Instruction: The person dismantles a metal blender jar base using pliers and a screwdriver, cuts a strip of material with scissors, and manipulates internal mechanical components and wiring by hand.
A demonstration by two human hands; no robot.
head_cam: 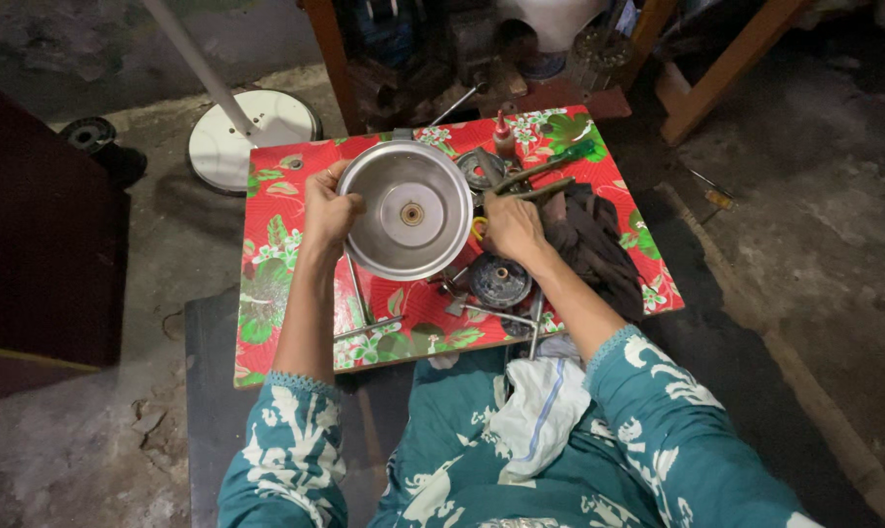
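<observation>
The left hand [327,207] is closed on the left rim of a round metal pan [406,207], holding it tilted; the right hand [509,227] is curled beside the pan's right rim, near the handles of dark tools [538,176] (whether it grips one, I cannot tell). The pan sits above a low table with a red flowered cloth [286,249]. A dark rag [589,240] lies right of the hand, a round dark metal part [499,281] just below it, and a small red-capped bottle [503,135] farther back.

A shiny, round metal bowl [406,209] with a small brass-coloured hub at its centre sits tilted, open side up, on a low table. A slim metal tool [529,191] lies just beside its right rim.
</observation>
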